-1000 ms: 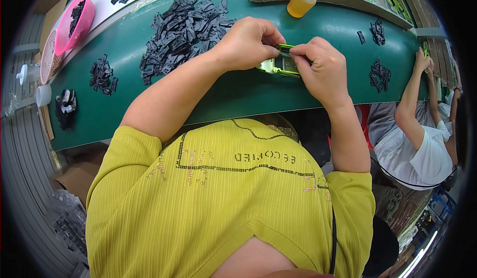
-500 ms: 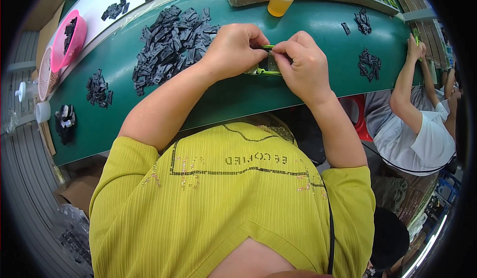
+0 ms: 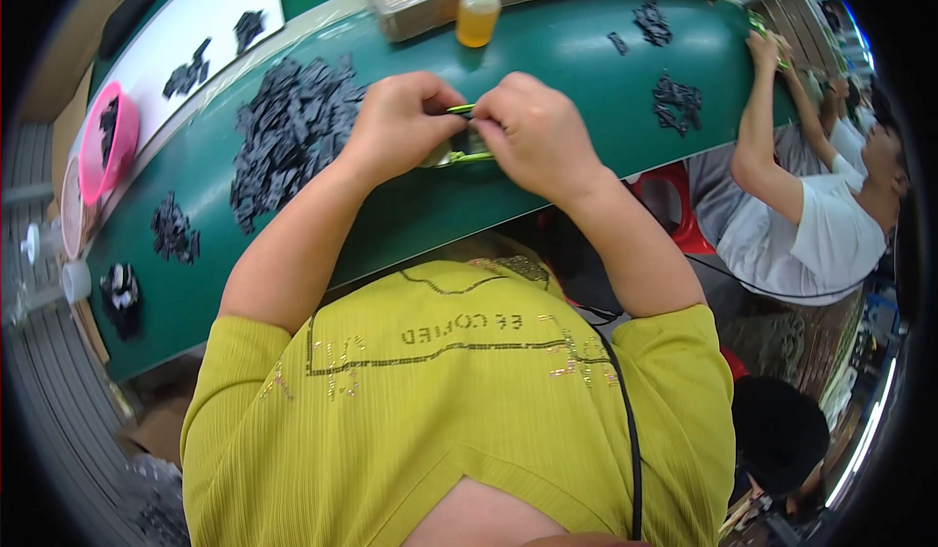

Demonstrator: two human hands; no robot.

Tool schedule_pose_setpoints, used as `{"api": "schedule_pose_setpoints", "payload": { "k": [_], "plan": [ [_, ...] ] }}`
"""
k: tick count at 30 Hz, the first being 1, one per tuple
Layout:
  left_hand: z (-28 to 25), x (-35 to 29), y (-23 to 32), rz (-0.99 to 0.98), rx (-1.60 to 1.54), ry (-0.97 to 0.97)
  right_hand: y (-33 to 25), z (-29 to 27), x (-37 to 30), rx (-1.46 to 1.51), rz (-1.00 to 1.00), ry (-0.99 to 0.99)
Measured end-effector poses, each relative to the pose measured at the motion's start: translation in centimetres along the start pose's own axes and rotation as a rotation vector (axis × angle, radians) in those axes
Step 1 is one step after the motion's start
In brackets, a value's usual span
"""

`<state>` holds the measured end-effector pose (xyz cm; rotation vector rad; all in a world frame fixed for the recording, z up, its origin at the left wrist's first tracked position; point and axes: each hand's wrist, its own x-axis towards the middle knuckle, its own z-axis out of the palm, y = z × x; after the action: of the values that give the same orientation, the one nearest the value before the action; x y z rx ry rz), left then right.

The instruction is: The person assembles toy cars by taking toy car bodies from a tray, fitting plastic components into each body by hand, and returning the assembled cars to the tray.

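Observation:
Above the green tabletop, both my hands grip a small lime-green and black frame [image 3: 473, 157] with a greyish, glassy part; its exact kind is hard to make out. My left hand [image 3: 403, 125] pinches one side between thumb and curled fingers. On the other side, my right hand [image 3: 539, 139] is closed with thumb and fingertips pressed near the frame's upper green strip. Fingers hide much of the piece. Left of my left hand spreads a large heap of flat black parts [image 3: 293, 127].
A bottle of orange liquid [image 3: 477, 25] stands beyond my hands, before a shallow tray [image 3: 396, 21] of green items. Small black piles [image 3: 676, 104] lie right and left. A pink basket [image 3: 127, 142] sits far left. A co-worker [image 3: 816, 220] works at the right.
The view has turned, so the bottle, tray and heap appear farther left. Both hands keep their pinch on the frame, with little visible change in their grip.

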<state>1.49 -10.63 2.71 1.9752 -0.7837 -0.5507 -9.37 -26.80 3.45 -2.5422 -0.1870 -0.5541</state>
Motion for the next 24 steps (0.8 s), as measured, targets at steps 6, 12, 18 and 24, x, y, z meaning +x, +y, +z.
{"api": "schedule_pose_setpoints", "payload": {
  "k": [6,12,18,24],
  "plan": [
    [-0.3,-0.2,-1.0,-0.059,-0.227,-0.075,-0.5,-2.9,-1.2,0.024,0.059,-0.011],
    [-0.3,-0.2,-0.3,-0.098,-0.226,-0.111,7.8,-4.8,-2.5,-0.421,0.207,0.400],
    [-0.2,-0.3,-1.1,-0.096,-0.263,-0.077,9.9,-5.7,-3.8,-0.355,0.288,0.395],
    [-0.2,-0.1,-1.1,-0.089,-0.238,-0.086,14.1,-12.3,-9.1,-0.629,0.721,0.371]
  ]
}}
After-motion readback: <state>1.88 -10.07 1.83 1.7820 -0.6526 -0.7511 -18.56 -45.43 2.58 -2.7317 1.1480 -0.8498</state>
